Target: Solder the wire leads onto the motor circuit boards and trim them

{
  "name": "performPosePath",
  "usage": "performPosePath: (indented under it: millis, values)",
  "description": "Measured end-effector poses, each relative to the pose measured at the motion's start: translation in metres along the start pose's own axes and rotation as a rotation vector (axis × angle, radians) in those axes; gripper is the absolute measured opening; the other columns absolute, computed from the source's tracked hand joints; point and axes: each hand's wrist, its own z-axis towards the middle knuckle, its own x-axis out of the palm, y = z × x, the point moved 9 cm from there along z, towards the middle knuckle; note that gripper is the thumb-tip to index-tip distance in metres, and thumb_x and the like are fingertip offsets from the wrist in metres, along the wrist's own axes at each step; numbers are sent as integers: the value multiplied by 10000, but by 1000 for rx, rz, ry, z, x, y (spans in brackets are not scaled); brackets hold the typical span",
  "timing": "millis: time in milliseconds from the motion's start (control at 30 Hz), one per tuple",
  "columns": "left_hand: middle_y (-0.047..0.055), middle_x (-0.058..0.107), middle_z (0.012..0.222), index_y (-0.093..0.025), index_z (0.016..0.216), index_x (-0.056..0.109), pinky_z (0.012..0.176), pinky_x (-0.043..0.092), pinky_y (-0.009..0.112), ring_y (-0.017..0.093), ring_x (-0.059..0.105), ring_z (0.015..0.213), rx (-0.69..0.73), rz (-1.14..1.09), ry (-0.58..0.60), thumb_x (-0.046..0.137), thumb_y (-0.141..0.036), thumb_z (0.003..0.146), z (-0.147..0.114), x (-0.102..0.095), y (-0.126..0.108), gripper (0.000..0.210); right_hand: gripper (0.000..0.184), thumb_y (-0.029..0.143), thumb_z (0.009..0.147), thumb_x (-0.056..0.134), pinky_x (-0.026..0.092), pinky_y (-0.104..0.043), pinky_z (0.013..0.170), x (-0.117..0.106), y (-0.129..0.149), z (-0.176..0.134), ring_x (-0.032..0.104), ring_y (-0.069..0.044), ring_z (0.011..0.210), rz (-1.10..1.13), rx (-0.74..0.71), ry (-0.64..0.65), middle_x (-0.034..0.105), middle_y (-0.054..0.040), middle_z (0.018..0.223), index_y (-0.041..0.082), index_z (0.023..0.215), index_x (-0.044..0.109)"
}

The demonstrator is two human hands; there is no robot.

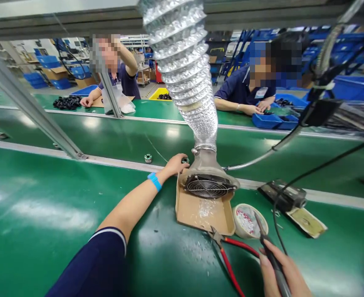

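Note:
My left hand (175, 164) reaches to the green belt behind the bench edge, its fingers closed round a small round motor stator (185, 160) with a green face. A similar stator (148, 158) sits on the belt to its left. In my right hand (281, 268) is a soldering iron (271, 251), its tip pointing up over a round tub (243, 222) of red and white bits. Wire cutters with red handles (231, 264) lie partly open beside the tub, their jaws by a cardboard tray (185, 210).
A fume fan (209, 186) on a silver duct (182, 62) hangs over the tray. The iron's stand (282, 194) with a sponge (308, 222) is at right, near a black cable. A metal post (42, 95) rises at left. Two people work across the belt.

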Motion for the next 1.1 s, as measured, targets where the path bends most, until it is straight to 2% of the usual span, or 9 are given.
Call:
performPosePath:
  millis: [100,200,300,400,533,633,767,933,1100]
  values:
    - [109,634,1230,-132,1249,584,1002,511,469,244,615,1135,-7,36,3,663,-251,905,-56,-20,11,373,422,502,927,520,561,-350,817,-8,24,2,705,-239,905,44,-55,-21,722,-112,1029,161,1129,664]
    - [98,657,1128,-140,1189,618,981,513,453,248,629,1060,-11,79,80,693,-219,851,-124,-31,18,355,354,422,923,548,561,-353,791,-15,40,5,699,-232,847,62,-117,-21,715,-111,968,152,1127,654]
    - [97,615,1203,-184,1258,586,989,500,441,248,602,1106,-8,91,155,691,-215,843,-179,-34,15,429,304,317,880,628,566,-376,786,-21,46,8,693,-242,807,90,-128,-42,710,-97,948,218,1168,647]
    - [87,605,1227,-197,1255,579,967,496,399,214,596,1077,-10,68,212,648,-183,870,-212,-28,6,391,444,176,784,732,576,-340,733,-27,57,3,696,-227,758,114,-157,-69,723,-67,916,308,1200,655]
    - [48,645,1135,-205,1230,591,784,497,308,133,569,802,-24,-28,286,671,-236,874,-239,-3,-14,366,513,157,807,715,605,-356,764,-33,76,-12,736,-226,803,275,-78,-81,757,-58,988,329,1284,641]
    - [22,645,1020,-200,1210,594,658,433,259,105,491,686,-70,-230,351,719,-299,843,-256,21,-38,401,502,162,886,625,617,-305,698,-22,100,-19,739,-173,737,513,16,85,766,-30,973,324,1358,574]
    - [26,603,971,-187,1122,631,703,429,268,147,551,809,-93,-429,450,755,-393,819,-269,44,-76,386,458,178,890,630,601,-263,845,-4,139,-16,731,-138,883,531,-11,337,744,6,944,304,1322,548]
    - [10,571,915,-194,1107,666,724,414,268,146,526,818,36,-423,496,767,-433,816,-272,47,-109,390,489,187,903,602,567,-234,891,7,159,-12,673,-97,870,665,-28,474,661,24,927,288,1358,455]
    - [11,559,910,-187,1158,661,713,416,263,141,515,809,79,-366,512,751,-415,837,-271,47,-113,403,455,214,912,586,557,-260,908,15,157,-13,658,-101,857,734,29,535,647,17,930,271,1342,449]
